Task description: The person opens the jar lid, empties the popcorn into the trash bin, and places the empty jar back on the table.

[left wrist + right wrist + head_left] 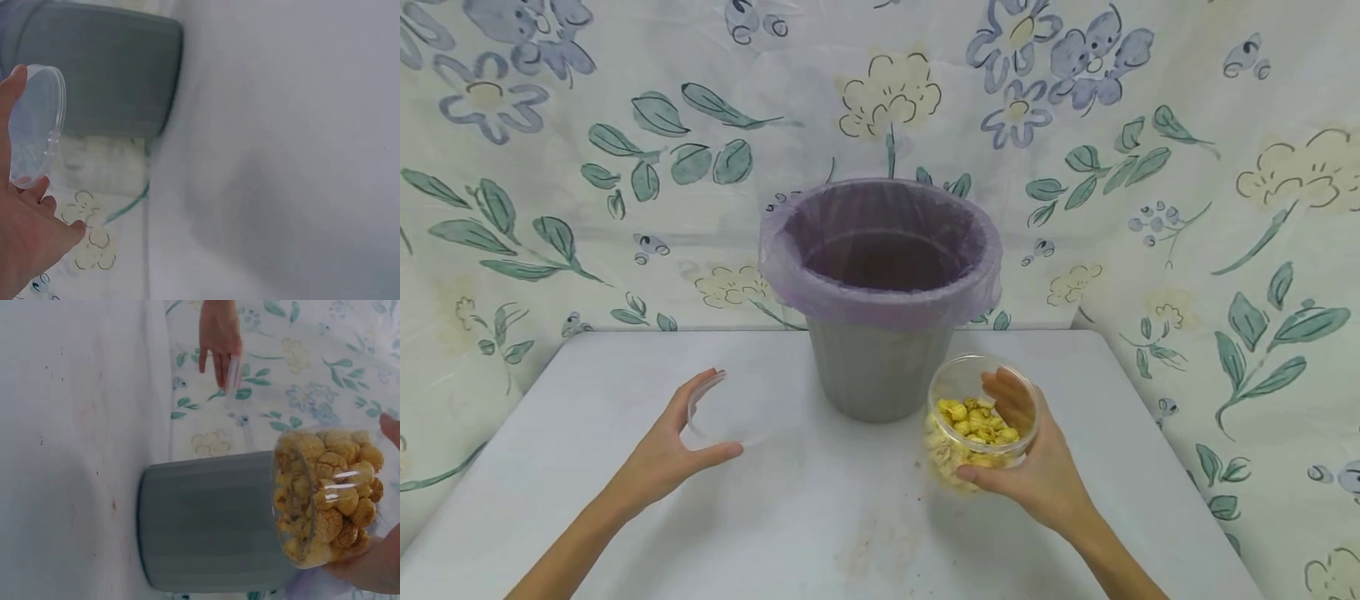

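A round clear plastic lid (37,119) is held at its edge by my left hand (658,458), above the left part of the table. In the head view the lid is so see-through that little more than its rim shows. My right hand (1051,479) grips a clear round jar (328,494) from its right side, with the thumb toward the front. Yellow popcorn (977,423) fills a good part of the jar. The jar's mouth is uncovered, and the jar is held up off the table.
A grey bin (876,371) stands at the table's back middle. A purple bag (880,307) lines it and folds over its rim. Small crumbs and brownish marks dot the white table (820,517). Flower-patterned cloth (880,100) hangs behind and at the sides.
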A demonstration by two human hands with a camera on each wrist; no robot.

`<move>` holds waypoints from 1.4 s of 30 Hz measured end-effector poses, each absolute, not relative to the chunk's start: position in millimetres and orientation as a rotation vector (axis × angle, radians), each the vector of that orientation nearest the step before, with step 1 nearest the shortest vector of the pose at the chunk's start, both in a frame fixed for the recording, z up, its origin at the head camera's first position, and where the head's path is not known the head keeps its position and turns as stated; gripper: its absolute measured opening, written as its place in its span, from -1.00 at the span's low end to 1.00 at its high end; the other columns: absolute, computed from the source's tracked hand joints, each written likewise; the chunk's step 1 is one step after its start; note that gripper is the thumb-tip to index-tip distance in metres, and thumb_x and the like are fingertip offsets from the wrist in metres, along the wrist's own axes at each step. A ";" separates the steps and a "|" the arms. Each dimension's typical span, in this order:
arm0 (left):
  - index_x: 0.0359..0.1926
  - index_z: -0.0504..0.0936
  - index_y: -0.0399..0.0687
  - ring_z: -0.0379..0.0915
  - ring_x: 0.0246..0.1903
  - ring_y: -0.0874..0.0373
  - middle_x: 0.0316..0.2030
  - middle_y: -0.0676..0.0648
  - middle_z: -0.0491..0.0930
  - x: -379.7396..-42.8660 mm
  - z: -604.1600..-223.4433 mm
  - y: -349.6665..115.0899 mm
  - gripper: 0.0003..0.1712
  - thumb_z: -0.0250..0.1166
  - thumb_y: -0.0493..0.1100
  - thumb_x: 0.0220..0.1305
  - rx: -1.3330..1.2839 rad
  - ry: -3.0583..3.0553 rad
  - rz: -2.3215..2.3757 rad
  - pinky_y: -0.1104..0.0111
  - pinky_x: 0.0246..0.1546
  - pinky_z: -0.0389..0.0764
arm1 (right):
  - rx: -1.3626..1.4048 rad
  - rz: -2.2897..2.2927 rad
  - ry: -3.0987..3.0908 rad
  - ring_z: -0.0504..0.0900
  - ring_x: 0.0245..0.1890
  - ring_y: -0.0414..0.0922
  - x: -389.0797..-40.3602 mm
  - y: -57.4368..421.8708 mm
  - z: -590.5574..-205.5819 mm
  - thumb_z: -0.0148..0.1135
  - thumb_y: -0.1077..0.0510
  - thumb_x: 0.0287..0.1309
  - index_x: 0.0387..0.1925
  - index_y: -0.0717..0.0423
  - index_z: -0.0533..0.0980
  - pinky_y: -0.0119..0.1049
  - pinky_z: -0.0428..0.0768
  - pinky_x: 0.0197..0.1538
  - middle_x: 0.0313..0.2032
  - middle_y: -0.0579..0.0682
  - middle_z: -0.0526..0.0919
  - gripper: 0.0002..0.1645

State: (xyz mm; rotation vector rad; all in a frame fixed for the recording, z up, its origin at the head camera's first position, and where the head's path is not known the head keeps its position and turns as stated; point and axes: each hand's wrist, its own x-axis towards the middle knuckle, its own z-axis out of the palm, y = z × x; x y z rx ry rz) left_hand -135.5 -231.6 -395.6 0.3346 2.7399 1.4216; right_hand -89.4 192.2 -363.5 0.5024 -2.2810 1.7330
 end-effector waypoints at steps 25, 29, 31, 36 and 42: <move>0.52 -0.17 -0.30 -0.01 0.28 -0.62 0.40 -0.60 -0.05 -148.9 -447.9 -296.8 0.25 0.43 0.18 0.17 0.034 2.759 0.992 -0.43 0.11 0.19 | 0.480 1.665 -2.262 0.42 0.26 -0.22 -95.7 209.8 -358.3 0.56 0.52 -0.29 0.38 0.37 0.15 -0.48 0.32 0.27 0.30 0.26 0.39 0.16; 0.49 -0.13 -0.40 -0.01 0.28 -0.63 0.37 -0.64 -0.03 -150.8 -451.9 -300.7 0.26 0.47 0.15 0.14 0.082 2.790 0.950 -0.41 0.13 0.18 | 0.479 1.651 -2.255 0.41 0.28 -0.19 -96.4 213.1 -356.5 0.55 0.54 -0.30 0.38 0.32 0.17 -0.47 0.33 0.27 0.31 0.22 0.39 0.16; 0.47 -0.11 -0.46 -0.03 0.28 -0.64 0.35 -0.66 -0.03 -151.6 -453.9 -302.8 0.26 0.49 0.12 0.11 0.120 2.804 0.938 -0.40 0.15 0.15 | 0.477 1.635 -2.258 0.41 0.27 -0.19 -96.8 214.9 -355.7 0.55 0.54 -0.29 0.38 0.31 0.17 -0.47 0.33 0.27 0.31 0.22 0.39 0.15; 0.40 -0.01 -0.61 -0.05 0.28 -0.64 0.32 -0.70 -0.01 -151.4 -461.5 -307.8 0.25 0.55 0.04 0.03 0.215 2.847 0.902 -0.38 0.19 0.11 | 0.482 1.615 -2.246 0.42 0.26 -0.18 -97.7 218.7 -352.9 0.55 0.56 -0.32 0.37 0.35 0.17 -0.46 0.33 0.27 0.29 0.18 0.41 0.16; 0.33 0.11 -0.66 -0.02 0.27 -0.62 0.30 -0.68 0.07 -149.5 -472.8 -312.4 0.24 0.58 0.09 -0.07 0.286 2.937 0.786 -0.38 0.18 0.12 | 0.496 1.593 -2.248 0.42 0.27 -0.16 -100.9 223.2 -346.7 0.56 0.56 -0.34 0.38 0.33 0.17 -0.46 0.32 0.29 0.27 0.12 0.42 0.18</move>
